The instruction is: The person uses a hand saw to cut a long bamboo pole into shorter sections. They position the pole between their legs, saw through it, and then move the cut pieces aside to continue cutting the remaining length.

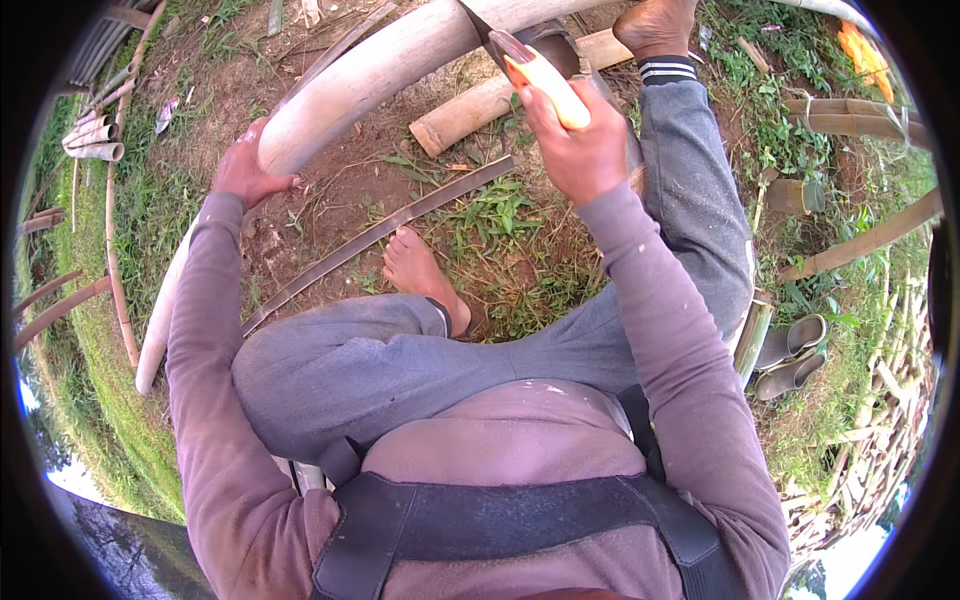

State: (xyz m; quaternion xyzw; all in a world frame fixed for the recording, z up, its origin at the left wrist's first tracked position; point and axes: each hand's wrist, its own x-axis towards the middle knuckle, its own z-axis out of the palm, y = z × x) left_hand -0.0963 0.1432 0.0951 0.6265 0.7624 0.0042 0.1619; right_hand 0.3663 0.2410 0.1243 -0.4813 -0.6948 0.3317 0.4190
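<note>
A thick pale bamboo pole point(375, 80) runs across the top of the view, rising toward the right. My left hand point(250, 170) is wrapped round its near left end, thumb showing at the underside. My right hand point(578, 140) is closed on the pale wooden handle point(552, 88) of a dark-bladed cutting tool. The blade point(483, 24) lies across the pole at the top; its far part is cut off by the frame, and I cannot tell whether it is a saw or a knife. Beneath the pole rests a shorter yellowish bamboo piece point(475, 110).
A long narrow bamboo strip point(390, 225) lies on the dirt beside my bare foot point(425, 275). More bamboo poles point(118, 230) stand at the left. At the right are a pair of boots point(790, 360), an orange item point(865, 60) and a heap of bamboo offcuts point(880, 440).
</note>
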